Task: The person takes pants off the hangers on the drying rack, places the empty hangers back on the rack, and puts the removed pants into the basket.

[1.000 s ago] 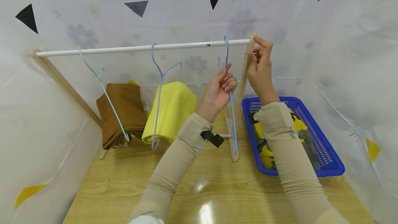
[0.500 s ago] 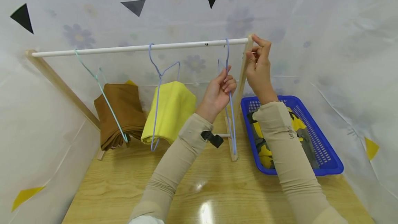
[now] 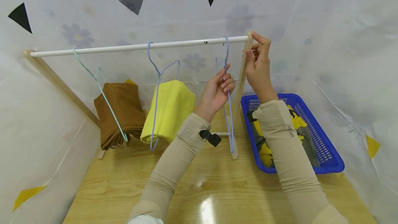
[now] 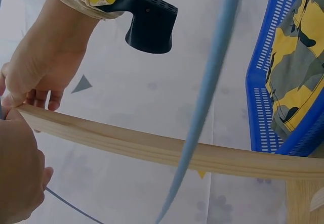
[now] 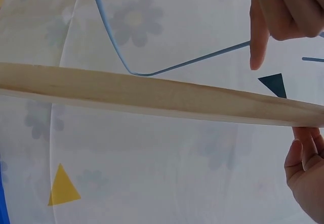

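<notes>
Two hands up: the left hand has fingers pinching a blue hanger near its neck, white rod right above them, its length running down below them. The right hand grips the wooden post just right of those fingers, so left's nearer.

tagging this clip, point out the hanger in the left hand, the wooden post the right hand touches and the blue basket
Hanger (image 3: 230,120): head view, its front wire
Wooden post (image 5: 162,98): right wrist view, mid-length
Blue basket (image 3: 317,137): head view, right side wall
</notes>
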`<state>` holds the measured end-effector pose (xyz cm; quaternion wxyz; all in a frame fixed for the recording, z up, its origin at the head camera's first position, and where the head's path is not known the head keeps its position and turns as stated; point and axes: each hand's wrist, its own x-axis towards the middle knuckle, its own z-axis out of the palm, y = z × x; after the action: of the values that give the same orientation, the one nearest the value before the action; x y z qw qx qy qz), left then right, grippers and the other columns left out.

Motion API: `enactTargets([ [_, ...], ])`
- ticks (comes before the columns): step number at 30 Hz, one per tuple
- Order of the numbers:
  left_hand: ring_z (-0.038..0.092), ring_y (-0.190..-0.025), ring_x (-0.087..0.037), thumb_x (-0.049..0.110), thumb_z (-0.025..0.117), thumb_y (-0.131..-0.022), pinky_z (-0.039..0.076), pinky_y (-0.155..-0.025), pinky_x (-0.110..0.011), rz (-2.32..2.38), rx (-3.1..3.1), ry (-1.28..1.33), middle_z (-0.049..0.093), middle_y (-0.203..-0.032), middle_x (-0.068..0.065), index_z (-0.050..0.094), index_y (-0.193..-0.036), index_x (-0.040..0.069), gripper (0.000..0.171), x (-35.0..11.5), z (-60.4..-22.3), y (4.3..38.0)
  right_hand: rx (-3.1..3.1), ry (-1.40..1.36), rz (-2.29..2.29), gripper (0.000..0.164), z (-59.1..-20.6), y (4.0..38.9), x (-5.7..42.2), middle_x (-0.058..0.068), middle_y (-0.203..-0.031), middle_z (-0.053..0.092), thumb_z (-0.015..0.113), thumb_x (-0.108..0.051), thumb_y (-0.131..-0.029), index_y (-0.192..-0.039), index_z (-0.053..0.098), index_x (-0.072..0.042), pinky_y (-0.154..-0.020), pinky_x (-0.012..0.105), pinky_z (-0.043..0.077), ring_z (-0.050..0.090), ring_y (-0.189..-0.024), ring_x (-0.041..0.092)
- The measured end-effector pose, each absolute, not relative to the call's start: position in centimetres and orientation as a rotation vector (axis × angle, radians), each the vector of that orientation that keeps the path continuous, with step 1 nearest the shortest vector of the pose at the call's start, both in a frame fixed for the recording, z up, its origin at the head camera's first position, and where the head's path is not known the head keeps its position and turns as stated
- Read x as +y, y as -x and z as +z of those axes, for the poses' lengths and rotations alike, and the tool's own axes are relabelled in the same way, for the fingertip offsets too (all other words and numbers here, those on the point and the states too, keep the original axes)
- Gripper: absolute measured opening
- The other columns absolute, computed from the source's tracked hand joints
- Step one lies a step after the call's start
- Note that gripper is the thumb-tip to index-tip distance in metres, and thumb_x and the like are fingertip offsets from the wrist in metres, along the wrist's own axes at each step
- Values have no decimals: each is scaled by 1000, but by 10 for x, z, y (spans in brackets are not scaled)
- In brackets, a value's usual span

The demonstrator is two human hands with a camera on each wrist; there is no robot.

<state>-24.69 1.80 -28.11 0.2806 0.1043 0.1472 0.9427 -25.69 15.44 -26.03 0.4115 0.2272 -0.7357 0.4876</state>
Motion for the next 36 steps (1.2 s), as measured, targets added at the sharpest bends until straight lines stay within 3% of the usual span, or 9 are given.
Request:
enactTargets([
  [13, 33, -54, -9, 14, 35, -96, 33, -47, -17, 2429, 380, -384, 37, -71, -1, 40, -118, 4, 24, 9, -286, 244, -1855, -544, 1281, 38, -256, 255, 153, 15, -93, 48, 35, -14, -93, -130, 26, -15, -68, 25, 40, 48, -81, 20],
  [20, 40, -57, -10, 14, 35, -96, 36, -53, -18, 2370, 413, -447, 42, -74, -3, 32, -129, 4, 35, 6, -288, 243, -1867, -524, 1322, 37, -246, 240, 146, 16, -93, 47, 34, -12, -93, -130, 27, -16, -69, 25, 39, 46, -82, 26],
  [25, 43, -61, -11, 14, 36, -96, 38, -56, -18, 2355, 429, -446, 46, -78, -4, 23, -139, 4, 46, 4, -291, 241, -1855, -547, 1317, 38, -253, 247, 149, 15, -92, 47, 35, -13, -93, -130, 26, -16, -68, 25, 39, 46, -81, 25],
  [36, 49, -66, -13, 14, 33, -97, 44, -62, -20, 2307, 527, -409, 47, -81, -5, 28, -137, 4, 42, 4, -308, 234, -1890, -502, 1325, 38, -257, 254, 152, 14, -95, 47, 34, -14, -93, -130, 25, -19, -69, 26, 38, 46, -84, 24],
])
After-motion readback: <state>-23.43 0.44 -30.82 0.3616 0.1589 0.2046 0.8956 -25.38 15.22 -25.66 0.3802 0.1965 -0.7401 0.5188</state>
